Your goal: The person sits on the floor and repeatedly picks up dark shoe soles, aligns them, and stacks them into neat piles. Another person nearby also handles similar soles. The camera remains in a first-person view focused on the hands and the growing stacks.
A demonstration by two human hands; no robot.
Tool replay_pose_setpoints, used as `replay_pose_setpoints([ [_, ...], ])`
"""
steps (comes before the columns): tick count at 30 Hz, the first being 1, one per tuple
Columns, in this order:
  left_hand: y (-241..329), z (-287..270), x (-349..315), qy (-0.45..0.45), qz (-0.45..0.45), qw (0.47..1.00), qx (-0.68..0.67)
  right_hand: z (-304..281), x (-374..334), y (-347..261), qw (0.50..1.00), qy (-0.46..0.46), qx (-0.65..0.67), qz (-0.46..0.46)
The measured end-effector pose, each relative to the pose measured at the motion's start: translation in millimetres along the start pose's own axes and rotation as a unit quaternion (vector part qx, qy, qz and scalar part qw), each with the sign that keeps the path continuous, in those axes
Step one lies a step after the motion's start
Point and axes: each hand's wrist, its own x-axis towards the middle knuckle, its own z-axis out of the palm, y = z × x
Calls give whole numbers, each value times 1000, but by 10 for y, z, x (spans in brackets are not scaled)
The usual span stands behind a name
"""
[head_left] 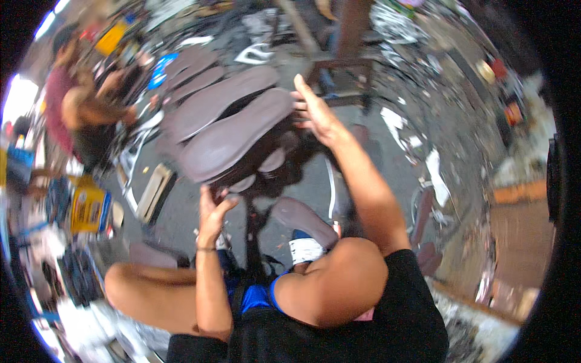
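In front of me are several dark brown shoe soles, laid side by side in what looks like a pile, with more soles behind. At the pile's near-left end is my left hand, its thumb and fingers spread just below the nearest sole's rounded end. My right hand is by the opposite end, fingers stretched and thumb raised. Its fingertips come close to the sole's edge; whether they touch it I cannot tell. The underside of the pile is in shadow. Another brown sole lies near my foot.
Left, a person sits working beside white scraps. A pale block lies on the dark floor near a yellow box. A brown metal stand is at the back. Scraps and loose soles litter the right; blur hides details.
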Motion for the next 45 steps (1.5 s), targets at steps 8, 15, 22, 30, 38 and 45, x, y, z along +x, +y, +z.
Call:
replay_pose_setpoints([
  [8, -207, 350, -531, -190, -36, 891, 412, -1755, -433, 2176, 774, 320, -542, 71],
  [15, -282, 1873, -81, -359, 73, 855, 368, -2023, -870, 2146, 827, 363, -427, 46],
  [22, -458, 2672, 343, -413, 123, 826, 364, -2881, -1533, 1882, 763, 546, -345, 6],
  [30, -1124, 3006, 747, -418, 106, 841, 327, -3804, -2780, 2271, 704, 423, -501, 274],
  [38, -1422, 3698, 850, -210, -252, 945, -4, -2718, -1670, 1799, 871, 425, -236, 75],
  [45, -1799, 3579, 1169, -276, 29, 936, 215, -3495, -3828, 2817, 467, 772, -378, 207],
])
